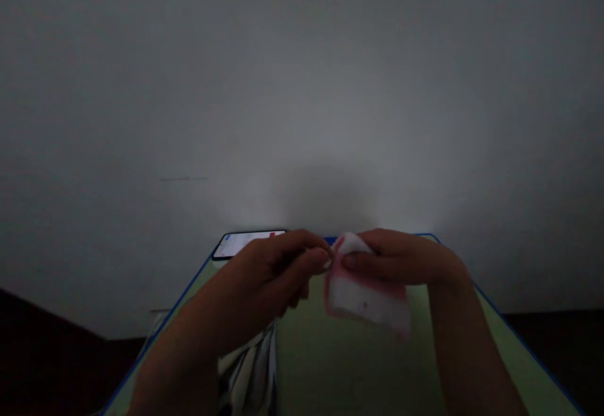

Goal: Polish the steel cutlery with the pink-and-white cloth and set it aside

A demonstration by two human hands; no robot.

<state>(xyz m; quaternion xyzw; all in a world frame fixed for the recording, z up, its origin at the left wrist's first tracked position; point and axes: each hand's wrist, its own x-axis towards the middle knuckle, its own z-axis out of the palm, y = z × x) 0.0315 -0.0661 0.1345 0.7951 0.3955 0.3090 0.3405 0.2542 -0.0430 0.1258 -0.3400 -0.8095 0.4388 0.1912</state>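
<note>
Green tabletop (358, 372) underlies pink-white cloth (368, 303) held between both hands (278, 271).

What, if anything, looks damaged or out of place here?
Two small marks: a thin dark line on the otherwise plain wall, and a dark spot on the pink-and-white cloth in the right hand. Cause unclear.

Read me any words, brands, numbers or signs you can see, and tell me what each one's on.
None can be read.
Phone screen: small blue and red marks, too blurred to read.
Pink-and-white cloth in the right hand: a small dark spot, no legible lettering.
</note>
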